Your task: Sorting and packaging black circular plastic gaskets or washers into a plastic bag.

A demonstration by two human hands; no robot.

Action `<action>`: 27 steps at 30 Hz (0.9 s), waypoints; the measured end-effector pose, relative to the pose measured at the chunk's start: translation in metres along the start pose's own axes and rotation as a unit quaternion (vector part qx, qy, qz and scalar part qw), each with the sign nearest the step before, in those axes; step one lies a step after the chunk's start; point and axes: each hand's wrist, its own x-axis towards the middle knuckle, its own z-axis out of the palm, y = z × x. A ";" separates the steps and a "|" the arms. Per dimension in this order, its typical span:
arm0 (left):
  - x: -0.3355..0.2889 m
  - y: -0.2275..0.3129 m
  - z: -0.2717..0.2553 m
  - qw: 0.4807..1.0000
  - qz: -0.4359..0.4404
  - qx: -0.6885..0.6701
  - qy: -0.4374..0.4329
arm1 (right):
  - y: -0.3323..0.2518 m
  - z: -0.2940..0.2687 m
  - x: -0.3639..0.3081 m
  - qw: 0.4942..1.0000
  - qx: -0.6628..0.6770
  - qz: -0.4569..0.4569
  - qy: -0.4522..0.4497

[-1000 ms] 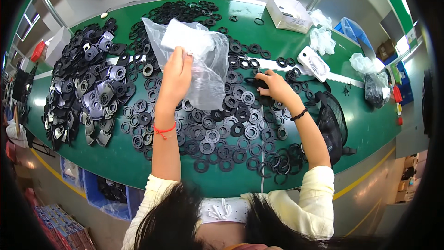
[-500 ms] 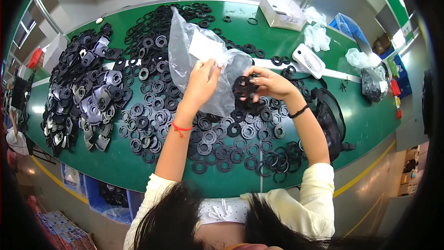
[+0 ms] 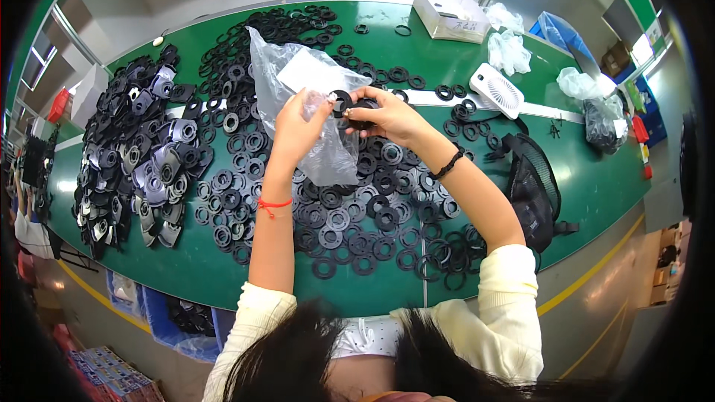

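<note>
Heap of black moulded parts [image 3: 138, 156] lay far left of the clear plastic bag [image 3: 302, 97]. Left hand [image 3: 298, 123] pinched shut on that bag's edge; right hand [image 3: 387, 115], just right of the bag, closed on black rings [image 3: 356, 103] at its mouth. White fan [image 3: 499, 89] well right of the bag.

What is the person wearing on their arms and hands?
No gloves: both hands are bare. The left hand has a thin red string around its wrist; the right hand has a black beaded bracelet. Cream sleeves are pushed up near the elbows.
</note>
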 end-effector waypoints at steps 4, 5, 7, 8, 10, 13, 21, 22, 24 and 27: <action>0.005 -0.012 0.000 0.982 0.107 0.145 0.053 | -0.002 -0.003 -0.006 0.996 -0.086 0.028 -0.019; 0.005 -0.013 0.000 0.975 0.119 0.178 0.067 | -0.005 -0.004 -0.010 0.993 -0.110 0.035 -0.018; 0.004 -0.012 -0.003 0.972 0.111 0.192 0.074 | -0.004 -0.011 -0.017 0.992 -0.112 0.052 -0.018; 0.003 -0.010 -0.005 0.970 0.105 0.205 0.082 | -0.007 -0.013 -0.022 0.986 -0.150 0.071 -0.021; 0.003 -0.006 -0.008 0.972 0.079 0.208 0.073 | 0.003 -0.036 -0.028 0.963 -0.262 0.017 -0.060; -0.003 0.003 -0.011 0.971 0.068 0.228 0.032 | 0.001 -0.050 -0.044 0.845 -0.533 -0.033 -0.019; -0.011 0.031 -0.017 0.975 0.118 0.177 0.063 | 0.020 -0.080 -0.088 0.794 -0.597 -0.072 0.089; -0.012 0.034 -0.019 0.971 0.143 0.168 0.092 | 0.018 -0.079 -0.088 0.786 -0.608 -0.030 0.109; -0.016 0.049 -0.028 0.974 0.100 0.169 0.115 | 0.000 -0.063 -0.096 0.804 -0.578 0.026 0.134; -0.015 0.041 -0.047 0.982 0.097 0.095 0.130 | 0.009 -0.067 -0.103 0.831 -0.515 0.019 0.210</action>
